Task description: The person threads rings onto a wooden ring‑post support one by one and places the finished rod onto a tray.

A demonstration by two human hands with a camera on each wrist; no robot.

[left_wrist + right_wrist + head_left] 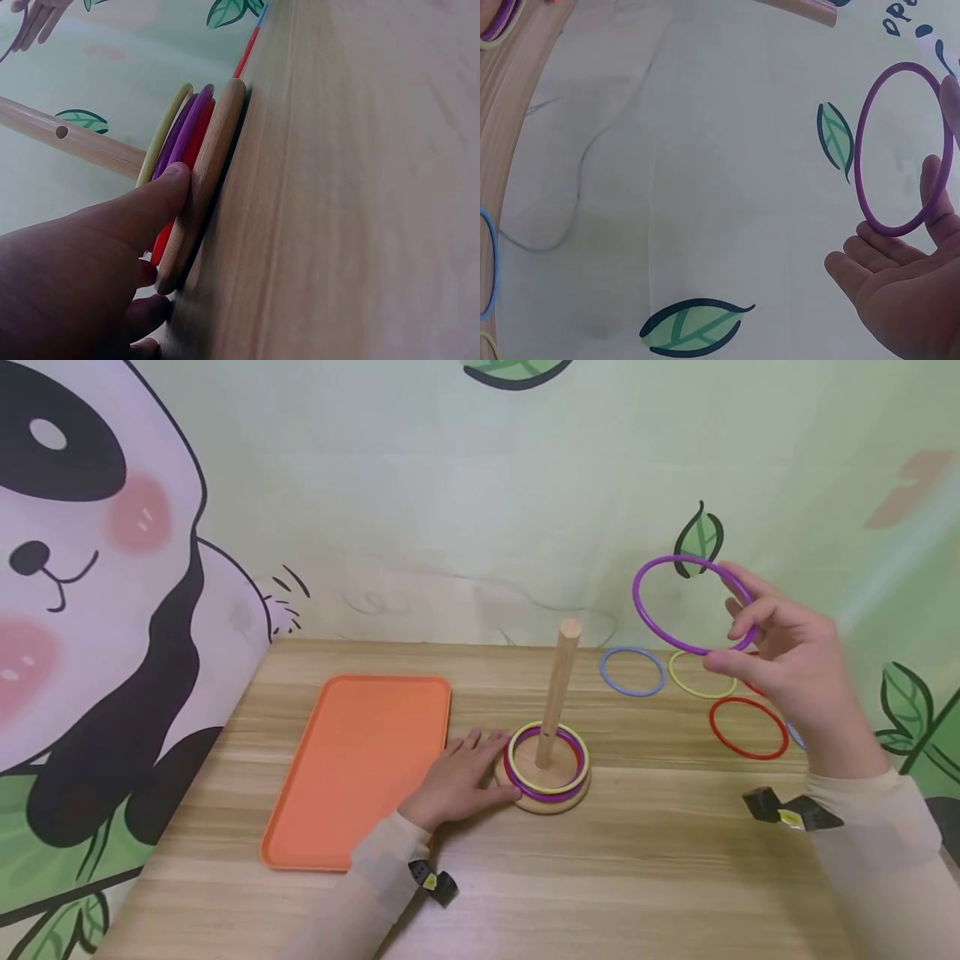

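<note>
Raised at the right in the head view, my right hand (795,652) pinches a purple ring (637,602) between thumb and fingers. The ring is tilted and hangs in the air, up and to the right of a wooden peg (558,685). The peg stands upright on a round wooden base (551,808). Round its foot lie stacked rings: yellow (156,142) on top, purple (196,124) beneath it, red (201,141) lowest. My left hand (457,781) rests at the base's left side, its fingers fairly straight and its thumb touching the rings' edge.
An orange tray (360,760) lies left of the stand, partly under the left forearm. Right of the peg, flat on the table (600,885), lie a blue ring (602,672), a yellow ring (682,685) and red rings (712,727). A printed cloth (375,485) hangs behind.
</note>
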